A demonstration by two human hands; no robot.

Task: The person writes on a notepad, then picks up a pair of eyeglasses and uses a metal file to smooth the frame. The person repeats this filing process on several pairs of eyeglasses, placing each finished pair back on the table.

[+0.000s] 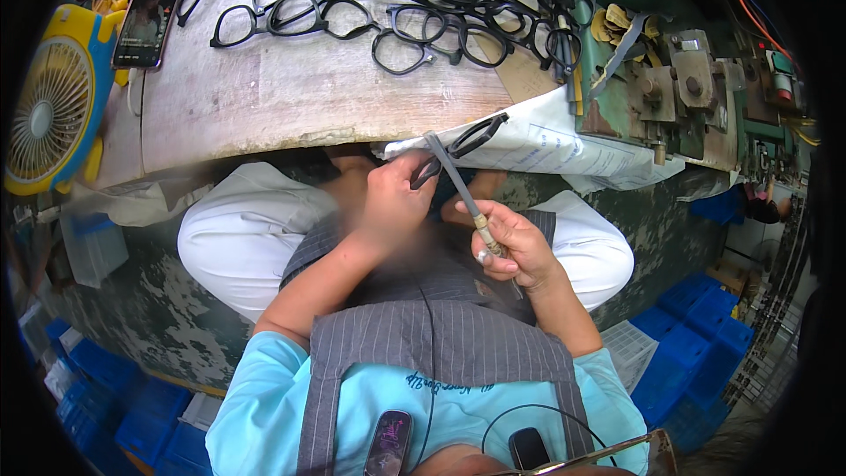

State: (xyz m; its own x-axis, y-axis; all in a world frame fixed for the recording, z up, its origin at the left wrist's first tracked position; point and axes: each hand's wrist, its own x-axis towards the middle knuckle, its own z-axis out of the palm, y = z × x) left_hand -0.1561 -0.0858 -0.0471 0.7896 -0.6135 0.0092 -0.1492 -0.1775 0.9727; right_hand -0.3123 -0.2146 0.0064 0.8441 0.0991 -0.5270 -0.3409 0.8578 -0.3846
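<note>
My left hand (398, 197) is closed around one side of a black glasses frame (480, 135), just off the table's front edge. The frame's other rim sticks out to the right above white sheeting. In my right hand (520, 245) is a file (455, 178) with a long grey blade and a light, wrapped handle. My fingers wrap that handle, and the blade points up and away from me. Its far end crosses the glasses frame near the middle; whether the two touch I cannot tell.
Many dark glasses frames (344, 13) lie heaped along the back of the wooden table (238, 97). At the left stand a yellow and blue fan (48, 110) and a phone (152, 13). A green machine with metal clamps (692, 79) sits at the right. Blue crates (692, 335) stand on the floor.
</note>
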